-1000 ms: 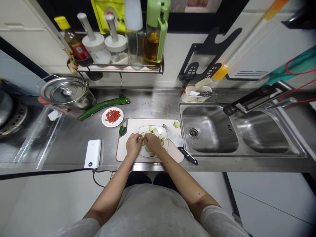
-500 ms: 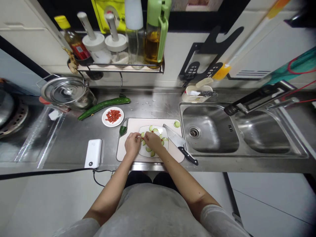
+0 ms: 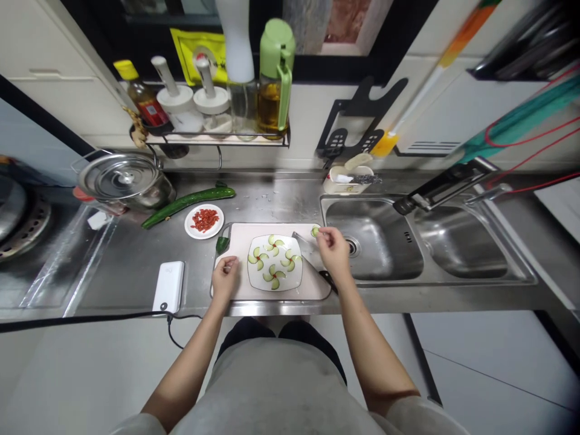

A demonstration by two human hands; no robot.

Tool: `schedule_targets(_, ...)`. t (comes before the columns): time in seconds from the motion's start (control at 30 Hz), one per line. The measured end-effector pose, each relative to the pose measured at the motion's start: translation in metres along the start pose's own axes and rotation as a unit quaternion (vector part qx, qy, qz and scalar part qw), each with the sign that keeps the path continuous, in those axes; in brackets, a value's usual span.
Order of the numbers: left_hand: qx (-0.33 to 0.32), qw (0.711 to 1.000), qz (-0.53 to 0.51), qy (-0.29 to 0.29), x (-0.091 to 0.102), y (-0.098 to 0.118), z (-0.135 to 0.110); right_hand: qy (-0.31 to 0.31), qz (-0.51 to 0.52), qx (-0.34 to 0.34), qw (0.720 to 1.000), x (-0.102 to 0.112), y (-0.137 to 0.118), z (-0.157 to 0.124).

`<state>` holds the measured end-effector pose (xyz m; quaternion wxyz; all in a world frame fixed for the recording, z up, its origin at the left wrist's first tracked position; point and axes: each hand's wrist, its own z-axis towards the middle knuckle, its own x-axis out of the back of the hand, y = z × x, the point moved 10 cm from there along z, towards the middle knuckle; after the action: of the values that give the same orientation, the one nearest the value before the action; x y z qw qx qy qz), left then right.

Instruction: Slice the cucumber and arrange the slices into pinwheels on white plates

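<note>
A square white plate (image 3: 297, 279) sits on the pale cutting board (image 3: 244, 235) and carries cucumber slices (image 3: 273, 273) laid out in small flower shapes with red centres. My left hand (image 3: 225, 276) rests loosely curled on the board's left edge, just left of the plate, holding nothing that I can see. My right hand (image 3: 333, 249) is at the board's far right corner, fingers pinched beside a loose cucumber slice (image 3: 315, 231). It covers part of the cleaver (image 3: 303, 241) lying there.
A small dish of red bits (image 3: 204, 220) and a whole cucumber (image 3: 188, 201) lie behind the board, a lidded pot (image 3: 124, 178) to the left. A white power bank (image 3: 168, 286) sits at the counter's front. A double sink (image 3: 421, 241) is to the right. A bottle rack (image 3: 212, 130) hangs above.
Both hands have left the plate. My right hand moved right and back to the loose slice by the cleaver; my left hand drew back to the board's left edge. The view tilted up.
</note>
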<state>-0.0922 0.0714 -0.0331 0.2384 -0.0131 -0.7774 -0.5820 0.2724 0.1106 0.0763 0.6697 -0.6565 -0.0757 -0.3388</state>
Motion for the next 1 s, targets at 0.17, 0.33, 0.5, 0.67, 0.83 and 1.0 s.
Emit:
schedule_targets(0.17, 0.032, 0.999, -0.033, -0.025, 0.015, -0.027, -0.021, 0.082, -0.005, -0.051, 0.995, 0.061, 0.053, -0.046)
schedule_targets(0.33, 0.074, 0.994, -0.064, -0.058, 0.010, -0.040, -0.041, 0.016, -0.036, -0.118, 0.992, 0.052, 0.102, -0.101)
schedule_targets(0.5, 0.098, 0.983, -0.101, -0.114, -0.016, -0.042, -0.053, -0.066, -0.060, -0.120, 0.989, 0.021, 0.108, -0.124)
schedule_targets(0.67, 0.098, 0.980, -0.111, -0.136, -0.035, -0.042, -0.049, -0.127, -0.072, -0.108, 0.983, -0.008, 0.091, -0.117)
schedule_targets(0.83, 0.110, 0.975, -0.126, -0.147, -0.044, -0.043, -0.043, -0.183, -0.091, -0.103, 0.973, -0.034, 0.081, -0.111)
schedule_targets(1.0, 0.125, 0.971, -0.123, -0.160, -0.050, -0.044, -0.043, -0.204, -0.111, -0.105, 0.967, -0.053, 0.084, -0.106)
